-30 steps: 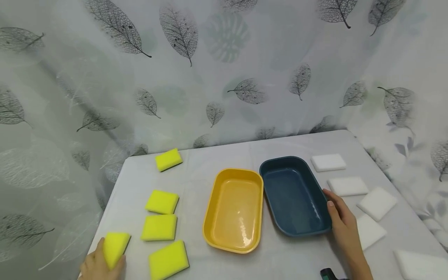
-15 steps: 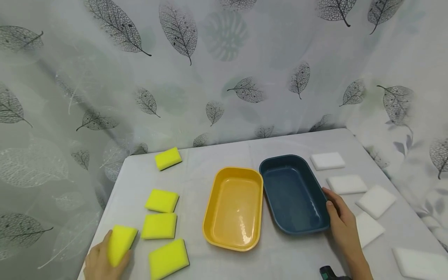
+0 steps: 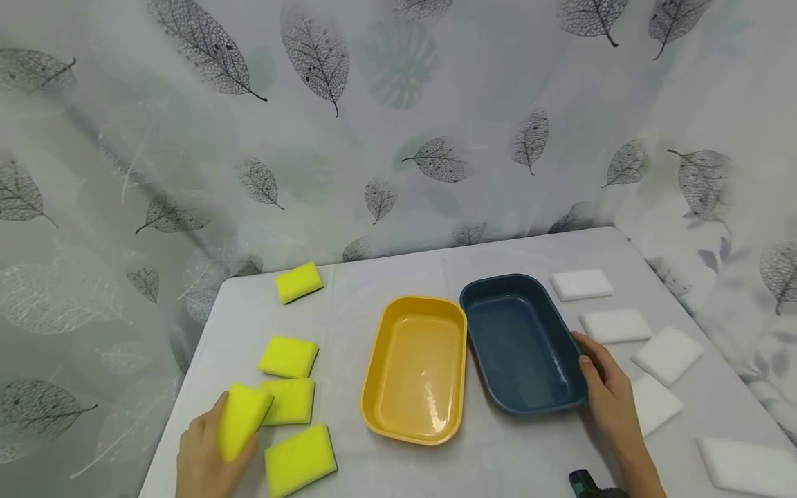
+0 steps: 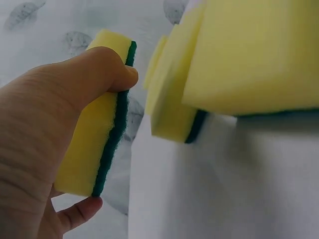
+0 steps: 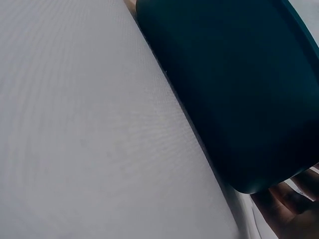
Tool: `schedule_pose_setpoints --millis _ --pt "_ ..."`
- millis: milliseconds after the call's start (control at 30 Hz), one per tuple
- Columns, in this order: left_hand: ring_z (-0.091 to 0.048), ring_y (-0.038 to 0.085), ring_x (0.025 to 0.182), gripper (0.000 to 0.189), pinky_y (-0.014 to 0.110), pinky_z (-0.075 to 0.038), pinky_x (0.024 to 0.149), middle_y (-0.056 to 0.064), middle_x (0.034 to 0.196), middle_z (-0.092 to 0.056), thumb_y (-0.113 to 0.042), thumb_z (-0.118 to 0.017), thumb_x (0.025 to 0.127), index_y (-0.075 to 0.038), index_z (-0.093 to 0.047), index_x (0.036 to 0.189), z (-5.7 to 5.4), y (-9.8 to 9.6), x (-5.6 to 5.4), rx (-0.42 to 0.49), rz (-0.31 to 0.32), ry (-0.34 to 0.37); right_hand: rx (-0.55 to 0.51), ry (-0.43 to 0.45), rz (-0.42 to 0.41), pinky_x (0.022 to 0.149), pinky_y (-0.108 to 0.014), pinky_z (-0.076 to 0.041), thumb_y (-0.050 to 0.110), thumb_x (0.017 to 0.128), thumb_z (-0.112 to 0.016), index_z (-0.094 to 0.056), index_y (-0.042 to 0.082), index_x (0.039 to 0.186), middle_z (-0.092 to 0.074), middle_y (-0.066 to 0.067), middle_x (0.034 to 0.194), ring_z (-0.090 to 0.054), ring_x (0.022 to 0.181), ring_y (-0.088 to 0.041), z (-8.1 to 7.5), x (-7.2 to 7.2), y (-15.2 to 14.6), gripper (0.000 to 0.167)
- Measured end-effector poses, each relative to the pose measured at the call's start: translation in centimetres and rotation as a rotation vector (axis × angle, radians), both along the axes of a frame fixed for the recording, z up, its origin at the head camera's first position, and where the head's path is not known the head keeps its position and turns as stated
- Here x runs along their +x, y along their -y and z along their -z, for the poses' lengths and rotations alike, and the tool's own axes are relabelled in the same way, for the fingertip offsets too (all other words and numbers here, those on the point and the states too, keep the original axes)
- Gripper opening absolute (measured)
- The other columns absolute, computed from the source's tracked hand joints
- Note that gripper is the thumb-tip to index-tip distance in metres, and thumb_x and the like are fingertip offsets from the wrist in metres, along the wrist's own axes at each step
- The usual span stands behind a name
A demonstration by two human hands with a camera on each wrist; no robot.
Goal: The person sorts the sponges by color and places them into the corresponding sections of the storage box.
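Observation:
My left hand (image 3: 208, 449) grips a yellow sponge (image 3: 239, 418) with a dark green scouring side, held tilted above the table. In the left wrist view the thumb presses on one edge of this sponge (image 4: 87, 149), and a fingertip shows below. Just beyond it lies another yellow sponge (image 3: 292, 401), partly covered by the held one. My right hand (image 3: 610, 394) rests against the right outer side of a dark blue dish (image 3: 523, 353), fingers fairly straight along its wall. A yellow dish (image 3: 414, 373) stands directly left of the blue one; both have nothing in them.
More yellow sponges lie on the left, including one near the front (image 3: 301, 460) and one at the back (image 3: 299, 282). Several white sponges (image 3: 616, 325) lie on the right of the white-covered table (image 3: 386, 273). A leaf-patterned curtain (image 3: 398, 138) hangs behind.
My left hand has carried the gripped sponge right and away from me, so it now overlaps another sponge in the head view. My right hand stays at the blue dish.

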State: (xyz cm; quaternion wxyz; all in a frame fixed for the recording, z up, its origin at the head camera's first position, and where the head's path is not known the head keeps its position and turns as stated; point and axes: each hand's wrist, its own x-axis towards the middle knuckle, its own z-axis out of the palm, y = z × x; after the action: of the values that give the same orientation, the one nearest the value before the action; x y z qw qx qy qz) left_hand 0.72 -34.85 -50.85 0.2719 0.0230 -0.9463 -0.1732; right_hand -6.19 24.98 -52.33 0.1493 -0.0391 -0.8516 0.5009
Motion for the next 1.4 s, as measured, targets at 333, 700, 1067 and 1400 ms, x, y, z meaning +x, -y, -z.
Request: schedule_pose_setpoints --millis 333,700,1067,1400 --pt "-0.057 0.041 0.096 0.091 0.047 -0.041 0.074 0.026 0.112 -0.061 -0.014 -0.090 0.065 -0.004 -0.053 0.148 -1.3 -3.4 -0.7 0.038 0.060 0.031 -0.021 -0.013 -0.016 0.094 0.003 -0.035 0.019 0.113 -0.043 -0.050 0.013 0.155 -0.053 0.028 0.144 -0.044 0.121 0.024 0.4 0.0 -0.2 0.043" --pt "-0.054 0.027 0.097 0.097 0.036 -0.039 0.078 0.016 0.113 -0.062 -0.017 -0.094 0.064 -0.011 -0.053 0.152 -1.6 -6.0 -1.7 0.021 0.145 0.015 -0.017 -0.017 -0.025 0.093 0.003 -0.035 0.020 0.113 -0.043 -0.050 0.013 0.155 -0.052 0.029 0.144 -0.043 0.122 0.025 0.4 0.0 -0.2 0.043" --pt "-0.049 0.014 0.102 0.100 0.024 -0.037 0.082 0.007 0.118 -0.060 -0.021 -0.095 0.068 -0.021 -0.048 0.157 -2.8 -9.4 -2.5 0.042 0.226 0.069 -0.010 -0.011 0.000 0.094 0.004 -0.034 0.021 0.113 -0.043 -0.050 0.015 0.155 -0.053 0.025 0.146 -0.041 0.123 0.025 0.4 0.0 -0.1 0.043" --pt "-0.054 0.014 0.109 0.098 0.031 -0.045 0.089 0.004 0.124 -0.059 -0.027 -0.094 0.073 -0.024 -0.045 0.158 -3.3 -11.7 -3.7 0.032 0.289 0.099 0.017 0.027 0.025 0.094 0.006 -0.028 0.022 0.113 -0.039 -0.046 0.015 0.157 -0.052 -0.022 0.155 -0.034 0.124 0.027 -0.1 -0.1 1.5 0.045"
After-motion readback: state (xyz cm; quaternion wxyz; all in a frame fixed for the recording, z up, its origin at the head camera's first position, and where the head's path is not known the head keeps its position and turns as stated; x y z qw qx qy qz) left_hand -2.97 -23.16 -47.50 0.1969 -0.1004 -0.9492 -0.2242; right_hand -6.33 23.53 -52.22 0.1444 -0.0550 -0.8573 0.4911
